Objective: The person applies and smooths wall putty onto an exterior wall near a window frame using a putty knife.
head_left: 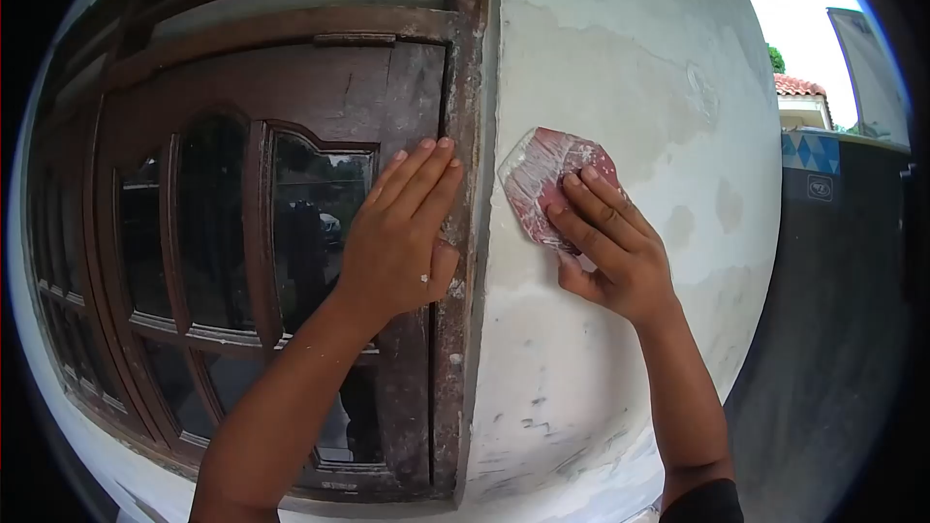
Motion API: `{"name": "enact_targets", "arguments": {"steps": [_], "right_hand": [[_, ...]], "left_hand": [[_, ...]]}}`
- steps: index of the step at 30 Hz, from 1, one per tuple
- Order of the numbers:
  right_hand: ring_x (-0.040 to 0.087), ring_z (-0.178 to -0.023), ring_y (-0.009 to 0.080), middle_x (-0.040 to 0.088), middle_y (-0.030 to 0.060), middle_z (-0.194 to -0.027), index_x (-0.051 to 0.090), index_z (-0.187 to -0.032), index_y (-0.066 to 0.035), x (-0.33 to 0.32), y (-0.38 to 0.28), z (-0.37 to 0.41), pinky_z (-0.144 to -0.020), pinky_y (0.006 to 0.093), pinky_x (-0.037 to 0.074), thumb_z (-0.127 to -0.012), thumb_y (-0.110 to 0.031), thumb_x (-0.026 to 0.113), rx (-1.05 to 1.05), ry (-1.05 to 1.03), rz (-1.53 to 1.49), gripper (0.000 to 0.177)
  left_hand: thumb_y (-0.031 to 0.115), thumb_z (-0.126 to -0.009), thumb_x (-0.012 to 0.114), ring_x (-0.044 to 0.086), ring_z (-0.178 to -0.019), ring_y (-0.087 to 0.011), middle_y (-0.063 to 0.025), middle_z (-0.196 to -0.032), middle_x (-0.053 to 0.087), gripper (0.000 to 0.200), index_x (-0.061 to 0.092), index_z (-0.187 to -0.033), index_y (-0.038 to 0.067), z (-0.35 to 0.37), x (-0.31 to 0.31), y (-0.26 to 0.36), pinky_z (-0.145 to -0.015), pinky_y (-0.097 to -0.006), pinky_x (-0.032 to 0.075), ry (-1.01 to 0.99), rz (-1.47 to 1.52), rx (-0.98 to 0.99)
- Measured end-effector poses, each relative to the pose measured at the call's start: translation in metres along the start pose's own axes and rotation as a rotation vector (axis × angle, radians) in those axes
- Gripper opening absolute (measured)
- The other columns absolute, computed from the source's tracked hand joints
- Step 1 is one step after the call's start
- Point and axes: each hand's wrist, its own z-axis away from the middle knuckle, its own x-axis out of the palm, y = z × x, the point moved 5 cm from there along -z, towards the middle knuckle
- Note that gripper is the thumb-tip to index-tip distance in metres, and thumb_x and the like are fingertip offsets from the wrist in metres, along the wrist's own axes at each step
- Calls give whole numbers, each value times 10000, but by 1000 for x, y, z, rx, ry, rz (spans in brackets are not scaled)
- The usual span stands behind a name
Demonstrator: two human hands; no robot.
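A dark red sheet (557, 169), smeared with white, lies against the pale, patchy wall (620, 68) just right of the wooden frame. My right hand (615, 242) presses on its lower right part, the fingers over it and the thumb at its lower edge. My left hand (407, 223) rests flat on the brown wooden window (417, 87) near its right edge, fingers stretched upward and holding nothing. White specks dot the left wrist.
The window's worn frame (450, 358) runs upright between the two hands. Glass panes (213, 223) fill the left side. At the far right stand a dark panel (814, 329) and a tiled roof (799, 86) beyond.
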Motion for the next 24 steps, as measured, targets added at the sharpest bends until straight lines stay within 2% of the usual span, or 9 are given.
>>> {"name": "enact_targets", "arguments": {"steps": [5, 9, 13, 21, 24], "right_hand": [[606, -1265, 319, 666, 141, -1302, 742, -1166, -71, -8, 3, -9, -1046, 406, 515, -725, -107, 774, 39, 71, -2, 444], [603, -1272, 319, 664, 143, -1308, 735, -1187, -69, 3, 3, -5, -1068, 408, 504, -734, -114, 769, 15, -17, -34, 457], [607, -1267, 328, 677, 148, -1283, 744, -1166, -67, -10, 3, 10, -1060, 407, 512, -726, -103, 757, 56, 98, -25, 442], [609, -1262, 325, 677, 148, -1283, 745, -1157, -64, 3, 2, -4, -1051, 406, 514, -720, -99, 762, 45, 16, -51, 438], [606, -1266, 322, 672, 140, -1294, 741, -1165, -64, -5, 5, 5, -1049, 410, 514, -719, -99, 767, 90, 70, -57, 448]], "left_hand": [[30, -698, 478, 430, -1426, -376, -234, -1478, 503, 691, 541, -1376, -83, 2, 0, 0, -1211, -515, 277, 19, 2, -14], [32, -696, 479, 431, -1424, -377, -237, -1475, 505, 688, 543, -1371, -86, 3, 0, 1, -1211, -516, 278, 23, -2, -2], [41, -700, 480, 432, -1424, -376, -238, -1478, 501, 691, 537, -1376, -86, 3, 1, 0, -1211, -518, 277, 19, -2, -9], [43, -696, 479, 433, -1425, -369, -237, -1475, 504, 697, 535, -1379, -83, 2, 0, 0, -1212, -515, 277, 15, -4, 1], [43, -691, 481, 430, -1427, -372, -237, -1479, 500, 705, 532, -1383, -82, 2, 0, 0, -1212, -517, 276, 12, -14, -6]]}}
